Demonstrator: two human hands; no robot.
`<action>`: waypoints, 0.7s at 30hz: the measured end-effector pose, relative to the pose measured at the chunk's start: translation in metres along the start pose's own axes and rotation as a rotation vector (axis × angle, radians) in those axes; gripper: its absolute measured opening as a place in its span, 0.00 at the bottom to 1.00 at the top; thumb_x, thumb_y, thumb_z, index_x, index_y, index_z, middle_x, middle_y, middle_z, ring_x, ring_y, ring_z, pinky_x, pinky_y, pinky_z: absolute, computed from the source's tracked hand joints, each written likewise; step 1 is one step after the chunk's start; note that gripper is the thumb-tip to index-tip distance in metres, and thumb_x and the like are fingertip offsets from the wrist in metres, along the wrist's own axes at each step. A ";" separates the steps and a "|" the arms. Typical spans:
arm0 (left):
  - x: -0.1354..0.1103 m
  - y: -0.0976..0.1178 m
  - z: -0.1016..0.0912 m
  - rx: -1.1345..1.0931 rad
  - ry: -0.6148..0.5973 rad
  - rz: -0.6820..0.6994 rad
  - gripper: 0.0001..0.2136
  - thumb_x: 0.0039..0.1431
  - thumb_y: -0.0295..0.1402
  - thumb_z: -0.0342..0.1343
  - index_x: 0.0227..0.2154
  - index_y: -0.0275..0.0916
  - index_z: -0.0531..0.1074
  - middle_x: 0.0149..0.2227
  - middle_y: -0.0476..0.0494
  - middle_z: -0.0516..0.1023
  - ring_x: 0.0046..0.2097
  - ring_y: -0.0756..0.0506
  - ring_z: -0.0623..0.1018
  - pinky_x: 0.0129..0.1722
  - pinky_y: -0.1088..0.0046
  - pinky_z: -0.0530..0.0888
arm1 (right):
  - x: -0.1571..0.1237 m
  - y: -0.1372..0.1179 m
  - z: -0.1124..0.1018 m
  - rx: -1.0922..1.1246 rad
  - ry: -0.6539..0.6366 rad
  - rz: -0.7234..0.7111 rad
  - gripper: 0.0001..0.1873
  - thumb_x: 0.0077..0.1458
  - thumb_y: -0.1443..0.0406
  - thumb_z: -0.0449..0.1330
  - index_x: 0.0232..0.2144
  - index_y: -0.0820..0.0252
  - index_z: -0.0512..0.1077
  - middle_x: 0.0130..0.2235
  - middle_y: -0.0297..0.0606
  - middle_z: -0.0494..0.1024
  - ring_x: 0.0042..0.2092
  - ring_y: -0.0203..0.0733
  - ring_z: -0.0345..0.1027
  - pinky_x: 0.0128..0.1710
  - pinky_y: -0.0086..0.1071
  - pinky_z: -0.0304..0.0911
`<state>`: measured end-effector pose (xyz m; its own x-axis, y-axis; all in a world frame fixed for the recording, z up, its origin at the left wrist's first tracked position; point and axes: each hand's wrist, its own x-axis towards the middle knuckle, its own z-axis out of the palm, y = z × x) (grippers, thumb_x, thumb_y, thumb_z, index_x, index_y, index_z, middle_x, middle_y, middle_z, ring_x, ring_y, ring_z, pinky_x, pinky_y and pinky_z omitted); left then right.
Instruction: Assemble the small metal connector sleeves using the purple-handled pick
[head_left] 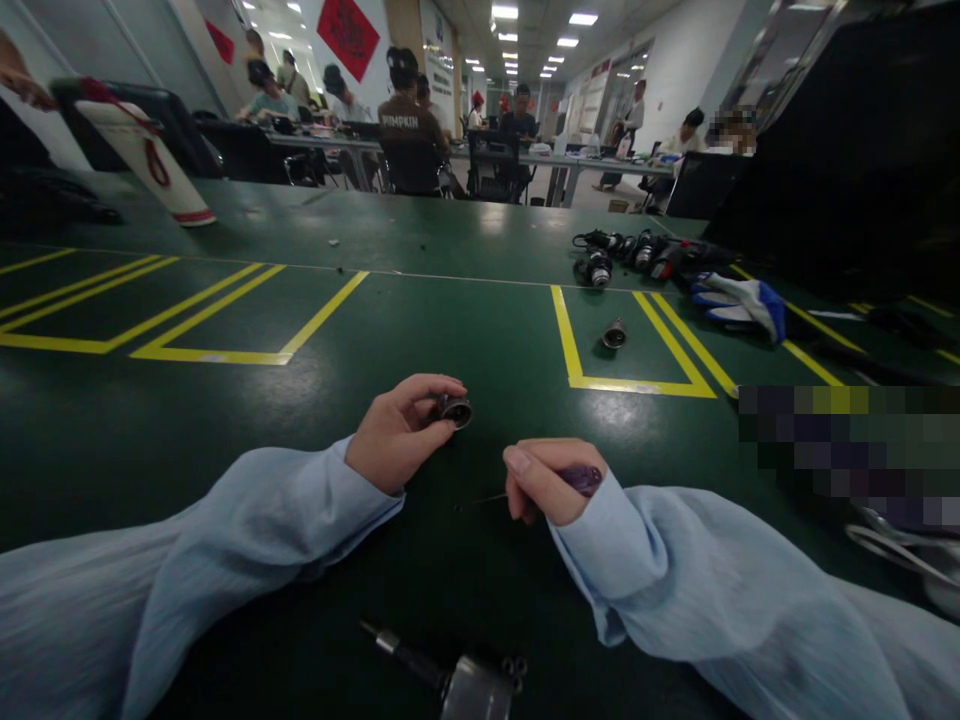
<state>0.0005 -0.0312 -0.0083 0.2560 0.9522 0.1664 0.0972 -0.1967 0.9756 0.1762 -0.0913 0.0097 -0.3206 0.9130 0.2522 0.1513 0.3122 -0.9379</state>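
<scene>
My left hand (401, 430) pinches a small round metal cup-shaped part (456, 411) between thumb and fingers, its hollow end facing right. Just to the right, my right hand (551, 478) is closed around a screwdriver (582, 479) with a dark purple handle. Its thin shaft points left, low over the green table (315, 420), apart from the metal part. A tiny dark speck (457, 508) lies near the shaft's tip. Close to my body rests a metal tool (476, 688) with a narrow pointed end, partly cut off by the lower edge.
A similar metal part (614, 334) lies inside a yellow-taped box at the right. Behind it are several black and metal tools (596, 268) and a blue-and-white glove (739, 303). A white cylinder (146, 160) stands at the far left. People sit at tables beyond.
</scene>
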 end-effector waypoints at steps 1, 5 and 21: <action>0.000 0.000 0.000 0.002 -0.003 0.008 0.13 0.40 0.24 0.58 0.34 0.35 0.70 0.39 0.44 0.73 0.37 0.47 0.77 0.39 0.71 0.73 | 0.000 -0.001 0.000 -0.005 0.001 -0.002 0.24 0.57 0.65 0.48 0.11 0.62 0.63 0.14 0.29 0.62 0.19 0.28 0.58 0.22 0.25 0.54; 0.001 -0.001 -0.002 -0.019 -0.010 -0.032 0.15 0.39 0.25 0.58 0.35 0.35 0.69 0.34 0.45 0.76 0.35 0.47 0.77 0.38 0.70 0.73 | 0.004 -0.003 -0.001 -0.041 -0.024 -0.015 0.24 0.57 0.66 0.47 0.10 0.62 0.62 0.13 0.29 0.62 0.18 0.28 0.56 0.21 0.25 0.53; 0.000 0.000 0.000 -0.138 0.075 -0.144 0.17 0.36 0.23 0.60 0.34 0.36 0.69 0.30 0.47 0.78 0.34 0.47 0.78 0.36 0.72 0.74 | 0.005 0.006 -0.006 -0.071 -0.168 -0.294 0.22 0.57 0.66 0.47 0.12 0.61 0.60 0.14 0.31 0.62 0.20 0.31 0.57 0.25 0.28 0.56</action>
<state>0.0002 -0.0308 -0.0086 0.1762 0.9839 0.0290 -0.0065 -0.0283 0.9996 0.1807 -0.0835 0.0069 -0.5091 0.7270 0.4607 0.0928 0.5785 -0.8104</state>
